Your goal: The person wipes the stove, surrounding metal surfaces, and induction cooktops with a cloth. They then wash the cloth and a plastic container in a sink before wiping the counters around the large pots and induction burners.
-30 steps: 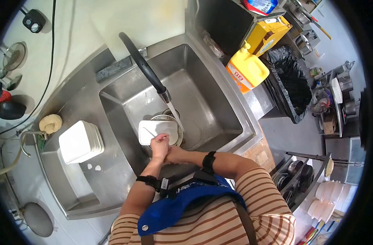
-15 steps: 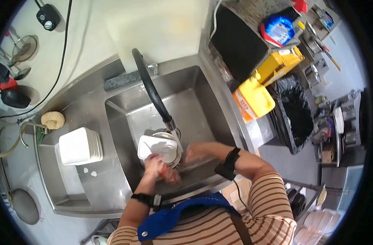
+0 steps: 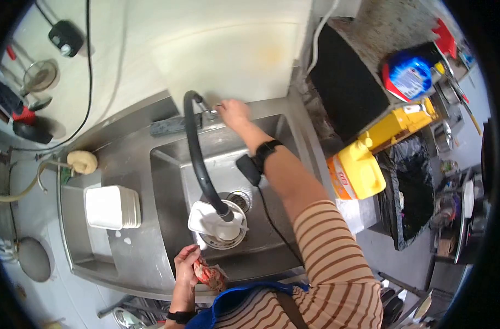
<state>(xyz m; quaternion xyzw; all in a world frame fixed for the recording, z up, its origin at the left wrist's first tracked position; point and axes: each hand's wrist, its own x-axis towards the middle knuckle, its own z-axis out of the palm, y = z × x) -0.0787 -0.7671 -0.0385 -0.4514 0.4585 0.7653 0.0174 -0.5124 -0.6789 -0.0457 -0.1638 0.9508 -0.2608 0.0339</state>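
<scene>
My left hand (image 3: 186, 265) is closed on a red and white crumpled cloth or mesh (image 3: 210, 275) near the sink's front edge. My right arm reaches across the sink (image 3: 269, 241), and my right hand (image 3: 234, 112) is closed at the small lever of the faucet (image 3: 211, 115) behind the basin. The black hose spout (image 3: 198, 159) curves down over a white rectangular container (image 3: 201, 217) and round bowls (image 3: 229, 241) stacked in the basin. A white utensil lies across them.
A stack of white containers (image 3: 104, 207) stands on the left drainboard beside a tan round sponge (image 3: 83, 162). To the right are a yellow jug (image 3: 365, 172), a yellow box (image 3: 400, 123), a blue-labelled pack (image 3: 409, 77) and a black-lined bin (image 3: 420, 192).
My right hand has gone from the bowls up to the faucet lever. My left hand has drawn back toward the front edge with the red and white item. The view has shifted slightly.
</scene>
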